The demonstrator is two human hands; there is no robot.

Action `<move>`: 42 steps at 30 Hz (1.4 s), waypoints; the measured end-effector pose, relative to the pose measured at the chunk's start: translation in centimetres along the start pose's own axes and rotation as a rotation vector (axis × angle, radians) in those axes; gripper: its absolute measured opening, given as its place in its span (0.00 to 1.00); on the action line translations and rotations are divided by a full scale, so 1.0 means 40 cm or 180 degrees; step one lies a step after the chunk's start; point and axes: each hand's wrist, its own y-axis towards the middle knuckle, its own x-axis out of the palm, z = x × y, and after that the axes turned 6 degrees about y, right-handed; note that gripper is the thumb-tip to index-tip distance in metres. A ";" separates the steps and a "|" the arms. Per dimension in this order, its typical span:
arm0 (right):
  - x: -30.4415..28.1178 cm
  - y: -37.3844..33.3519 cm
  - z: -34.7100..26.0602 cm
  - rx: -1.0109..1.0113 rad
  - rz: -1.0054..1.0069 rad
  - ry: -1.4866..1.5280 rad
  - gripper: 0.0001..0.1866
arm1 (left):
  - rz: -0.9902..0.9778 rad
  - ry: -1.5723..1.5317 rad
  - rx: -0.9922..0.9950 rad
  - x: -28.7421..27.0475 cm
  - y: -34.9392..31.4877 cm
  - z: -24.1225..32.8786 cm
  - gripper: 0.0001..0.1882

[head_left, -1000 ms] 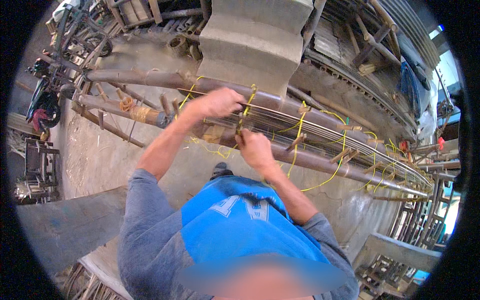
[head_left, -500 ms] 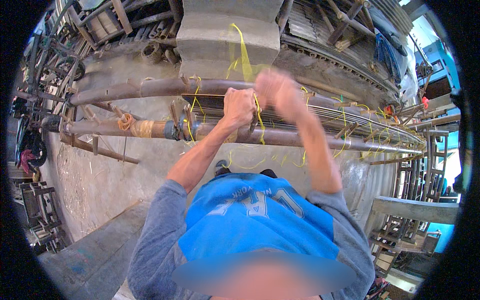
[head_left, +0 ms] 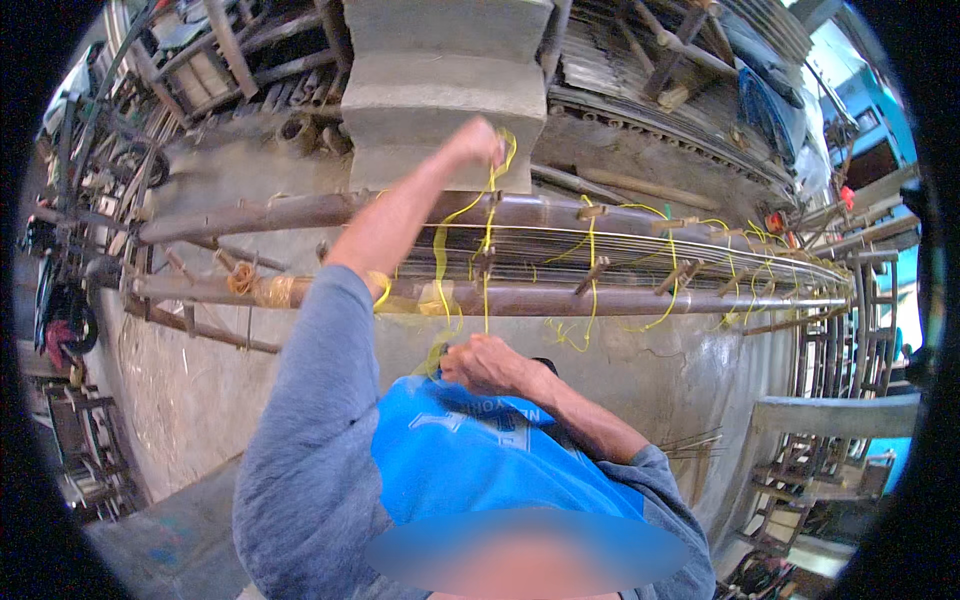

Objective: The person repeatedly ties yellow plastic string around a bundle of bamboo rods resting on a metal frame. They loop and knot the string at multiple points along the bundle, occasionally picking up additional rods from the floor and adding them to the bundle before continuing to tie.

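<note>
Yellow string (head_left: pixel 487 300) runs fore-aft across L-R poles (head_left: pixel 540 300), btwn L hand (head_left: pixel 474 146) & R hand (head_left: pixel 485 366). Both hands' fingers clamped on it.

The scene is viewed from head height through one wide fisheye lens, aimed steeply down over the blue shirt (head_left: pixel 450 470) at lower centre. The long poles (head_left: pixel 535 299) across mid-frame are seen from nearby (their lines are bowed by the lens).
</note>
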 end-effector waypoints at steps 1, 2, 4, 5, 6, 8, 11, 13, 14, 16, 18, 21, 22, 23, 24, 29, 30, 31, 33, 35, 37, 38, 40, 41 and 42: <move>0.018 -0.027 0.007 -0.0179 0.0010 -0.0211 0.09 | 0.0377 -0.0401 -0.0160 -0.089 -0.010 -0.029 0.11; 0.029 -0.049 0.016 0.0453 -0.0188 -0.0355 0.08 | 0.0971 -0.1075 0.0061 -0.210 -0.044 -0.056 0.08; 0.031 -0.084 0.032 0.1606 -0.0480 -0.0816 0.09 | 0.2125 0.0778 -0.1875 -0.478 -0.138 -0.079 0.22; 0.030 -0.077 0.035 0.1284 -0.0136 -0.0555 0.10 | 0.3833 0.1386 -0.1900 -0.545 -0.203 -0.081 0.21; 0.020 -0.067 0.038 0.1376 -0.0139 -0.0392 0.12 | 0.3437 0.2009 -0.1581 -0.610 -0.279 -0.086 0.15; 0.024 0.017 0.018 0.0562 0.0586 0.1091 0.21 | 0.1542 0.0465 -0.1108 -0.628 -0.406 -0.065 0.10; 0.054 0.202 -0.049 0.1025 0.0425 0.1058 0.19 | -0.0300 -0.0225 0.0720 -0.416 -0.560 -0.050 0.14; 0.067 0.271 -0.104 0.0836 0.0945 0.1467 0.18 | -0.0282 -0.0029 0.0210 -0.265 -0.624 -0.059 0.11; 0.055 0.281 -0.130 0.0866 0.0956 0.1919 0.17 | -0.0295 -0.0754 -0.0043 -0.209 -0.642 -0.068 0.11; -0.005 0.275 -0.188 0.1083 0.1034 0.2207 0.16 | -0.0112 -0.0306 -0.0236 -0.127 -0.654 -0.086 0.12; -0.141 0.262 -0.232 0.0618 0.1298 0.1523 0.11 | 0.0273 -0.0240 0.0249 -0.085 -0.648 -0.098 0.11; -0.378 0.394 -0.239 -0.0992 0.2119 -0.0613 0.13 | 0.0772 -0.0178 0.1103 -0.058 -0.624 -0.102 0.10; -0.457 0.474 -0.211 -0.1396 0.1826 -0.0378 0.14 | 0.0726 -0.0480 0.0519 -0.050 -0.619 -0.102 0.11; -0.505 0.522 -0.170 -0.0725 0.1877 -0.0685 0.14 | 0.0441 -0.0745 -0.0118 -0.039 -0.614 -0.100 0.12; -0.540 0.571 -0.124 -0.0253 0.1917 -0.0990 0.15 | 0.0129 -0.1003 -0.0777 -0.030 -0.611 -0.100 0.14; -0.445 0.577 0.056 0.1003 0.0682 -0.1155 0.17 | 0.0540 -0.2324 -0.0851 -0.009 -0.610 -0.101 0.13; -0.404 0.545 0.053 0.1022 0.0058 0.0237 0.17 | 0.0606 -0.2358 -0.0760 -0.012 -0.609 -0.100 0.13; -0.374 0.523 0.025 0.0659 0.1013 0.1982 0.15 | 0.0644 -0.2338 -0.0825 -0.018 -0.610 -0.100 0.12; -0.315 0.469 -0.038 0.0100 0.1883 0.3825 0.12 | 0.0340 -0.2038 -0.1184 -0.026 -0.612 -0.094 0.11; -0.283 0.434 -0.093 -0.0428 0.1567 0.4134 0.09 | 0.0569 -0.2005 -0.1125 -0.030 -0.613 -0.087 0.11; -0.292 0.440 -0.113 0.0289 0.2555 0.0642 0.11 | 0.0533 -0.1969 -0.1125 -0.030 -0.614 -0.081 0.11; -0.303 0.452 -0.112 0.0387 0.3002 -0.0741 0.12 | 0.0565 -0.2184 -0.1203 -0.030 -0.615 -0.078 0.11; -0.330 0.476 -0.070 0.1268 0.2205 -0.0466 0.14 | 0.0545 -0.2384 -0.1342 -0.027 -0.617 -0.072 0.10; -0.342 0.490 -0.035 0.1326 0.1675 0.0602 0.14 | 0.0643 -0.2391 -0.1267 -0.026 -0.617 -0.069 0.10; -0.353 0.500 -0.002 0.1548 0.1161 0.1626 0.14 | 0.0672 -0.2408 -0.1238 -0.025 -0.618 -0.067 0.10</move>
